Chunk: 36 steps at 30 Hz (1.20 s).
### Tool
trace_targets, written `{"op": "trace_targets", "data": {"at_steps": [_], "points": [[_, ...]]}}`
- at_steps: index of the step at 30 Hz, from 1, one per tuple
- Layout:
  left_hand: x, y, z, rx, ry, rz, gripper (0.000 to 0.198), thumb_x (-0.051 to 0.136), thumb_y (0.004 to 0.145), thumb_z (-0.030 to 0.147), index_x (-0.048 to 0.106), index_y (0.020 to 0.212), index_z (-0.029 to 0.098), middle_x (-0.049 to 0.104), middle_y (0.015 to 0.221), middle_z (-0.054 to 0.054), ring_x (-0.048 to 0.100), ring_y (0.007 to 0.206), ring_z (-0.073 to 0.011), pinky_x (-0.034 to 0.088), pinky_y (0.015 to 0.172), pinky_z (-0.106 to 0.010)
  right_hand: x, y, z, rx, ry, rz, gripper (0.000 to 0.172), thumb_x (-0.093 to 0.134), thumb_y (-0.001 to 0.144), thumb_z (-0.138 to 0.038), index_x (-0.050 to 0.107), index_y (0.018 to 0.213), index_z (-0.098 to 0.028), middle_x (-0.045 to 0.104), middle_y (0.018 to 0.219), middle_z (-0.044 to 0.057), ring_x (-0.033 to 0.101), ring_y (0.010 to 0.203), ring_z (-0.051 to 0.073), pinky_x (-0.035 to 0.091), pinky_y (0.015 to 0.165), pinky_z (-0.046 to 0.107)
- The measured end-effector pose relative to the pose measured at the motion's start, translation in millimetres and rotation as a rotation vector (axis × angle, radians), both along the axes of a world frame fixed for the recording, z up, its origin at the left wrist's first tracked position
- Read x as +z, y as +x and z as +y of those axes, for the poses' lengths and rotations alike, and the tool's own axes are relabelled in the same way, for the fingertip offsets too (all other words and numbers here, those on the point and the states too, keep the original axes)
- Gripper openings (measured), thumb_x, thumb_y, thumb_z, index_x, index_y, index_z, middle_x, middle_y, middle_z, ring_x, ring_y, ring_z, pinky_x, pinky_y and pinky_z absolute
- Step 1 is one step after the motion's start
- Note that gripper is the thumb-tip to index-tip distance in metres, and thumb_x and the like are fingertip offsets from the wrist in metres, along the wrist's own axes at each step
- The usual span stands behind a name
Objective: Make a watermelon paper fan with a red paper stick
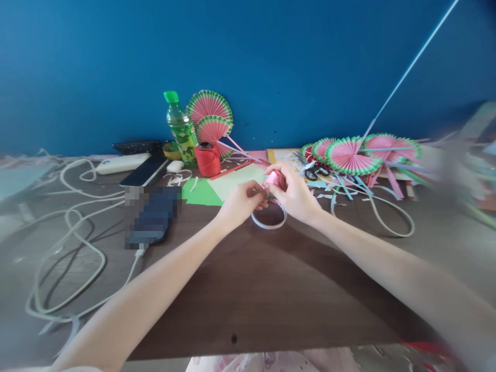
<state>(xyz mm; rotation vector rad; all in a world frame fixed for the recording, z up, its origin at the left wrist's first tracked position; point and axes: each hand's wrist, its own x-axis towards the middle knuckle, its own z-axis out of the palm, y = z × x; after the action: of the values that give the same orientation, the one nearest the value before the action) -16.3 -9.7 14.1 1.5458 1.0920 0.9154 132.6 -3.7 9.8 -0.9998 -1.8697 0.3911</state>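
Note:
Both hands meet above the middle of the dark wooden table. A small pink paper piece (276,179) is between them, partly covered by fingers. My right hand (292,190) closes round this pink piece from the right, thumb and fingers curled. My left hand (245,203) is pinched at its left side; whatever its fingertips hold is too small to make out. Just below the hands is a whitish ring (270,226), perhaps a roll of tape, resting on the table; its upper edge is hidden by the fingers.
A green sheet (201,192), red roll (208,160) and green-capped bottle (180,129) stand or lie back left. Pleated pink-green paper fans (353,156), scissors (311,174) and paper scraps lie back right. A phone (153,217) and white cables (101,258) lie left.

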Motion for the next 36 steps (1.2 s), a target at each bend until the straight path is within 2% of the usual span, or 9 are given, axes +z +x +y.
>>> {"op": "trace_targets", "data": {"at_steps": [5, 13, 20, 26, 30, 33, 36], "points": [[1.9, 1.5, -0.4, 0.029, -0.024, -0.006, 0.007, 0.053, 0.076, 0.011, 0.052, 0.069, 0.013, 0.061, 0.061, -0.001, 0.060, 0.058, -0.0096, 0.051, 0.061, -0.024, -0.9, -3.1, -3.1, -0.015, 0.053, -0.001, 0.016, 0.048, 0.076, -0.015, 0.048, 0.091, -0.021, 0.056, 0.083, 0.001, 0.051, 0.072, 0.015, 0.040, 0.067, 0.029], [2.5, 2.5, -1.9, 0.067, 0.007, 0.045, 0.007, 0.052, 0.071, 0.008, 0.053, 0.067, 0.014, 0.062, 0.060, -0.001, 0.062, 0.060, -0.0113, 0.049, 0.060, -0.023, -2.1, -5.8, -5.7, -0.020, 0.065, 0.001, 0.017, 0.048, 0.075, -0.013, 0.049, 0.090, -0.021, 0.057, 0.084, 0.002, 0.052, 0.074, 0.016, 0.041, 0.068, 0.030], [3.8, 2.1, -1.8, 0.058, -0.017, 0.011, 0.007, 0.051, 0.073, 0.009, 0.054, 0.069, 0.014, 0.064, 0.063, -0.003, 0.064, 0.063, -0.0125, 0.050, 0.063, -0.025, -1.4, -0.1, 1.3, 0.001, 0.004, 0.054, 0.021, 0.051, 0.073, -0.012, 0.048, 0.093, -0.021, 0.056, 0.087, 0.001, 0.053, 0.075, 0.016, 0.041, 0.071, 0.031], [3.1, 1.1, -1.1, 0.039, -0.052, -0.005, 0.005, 0.052, 0.076, 0.012, 0.054, 0.071, 0.013, 0.065, 0.066, -0.004, 0.065, 0.066, -0.0134, 0.051, 0.064, -0.025, -1.1, 1.6, 3.8, -0.002, 0.025, 0.076, 0.018, 0.053, 0.074, -0.016, 0.049, 0.091, -0.021, 0.056, 0.088, 0.001, 0.053, 0.078, 0.016, 0.041, 0.073, 0.033], [1.0, -1.4, 3.6, 0.055, -0.077, -0.014, 0.005, 0.052, 0.074, 0.011, 0.053, 0.070, 0.014, 0.065, 0.068, -0.003, 0.064, 0.066, -0.0124, 0.051, 0.065, -0.024, -1.6, 6.2, 9.2, -0.017, -0.002, 0.102, 0.017, 0.054, 0.074, -0.017, 0.050, 0.090, -0.021, 0.055, 0.086, 0.001, 0.052, 0.073, 0.015, 0.042, 0.070, 0.032], [-0.7, -8.3, 11.0, 0.091, -0.096, 0.033, 0.007, 0.051, 0.073, 0.011, 0.052, 0.068, 0.014, 0.064, 0.065, -0.002, 0.063, 0.062, -0.0112, 0.050, 0.062, -0.023, -2.0, 11.1, 15.1, -0.042, -0.001, 0.127, 0.016, 0.055, 0.073, -0.017, 0.050, 0.088, -0.021, 0.055, 0.085, 0.000, 0.051, 0.073, 0.015, 0.042, 0.070, 0.033], [-1.7, -20.1, 20.4, 0.168, -0.060, 0.161, 0.007, 0.049, 0.070, 0.011, 0.051, 0.065, 0.015, 0.063, 0.066, -0.002, 0.062, 0.059, -0.0107, 0.048, 0.058, -0.022, -1.4, 15.0, 19.8, -0.077, -0.004, 0.157, 0.016, 0.057, 0.073, -0.018, 0.050, 0.087, -0.021, 0.055, 0.085, 0.000, 0.051, 0.074, 0.015, 0.041, 0.071, 0.034]]}}
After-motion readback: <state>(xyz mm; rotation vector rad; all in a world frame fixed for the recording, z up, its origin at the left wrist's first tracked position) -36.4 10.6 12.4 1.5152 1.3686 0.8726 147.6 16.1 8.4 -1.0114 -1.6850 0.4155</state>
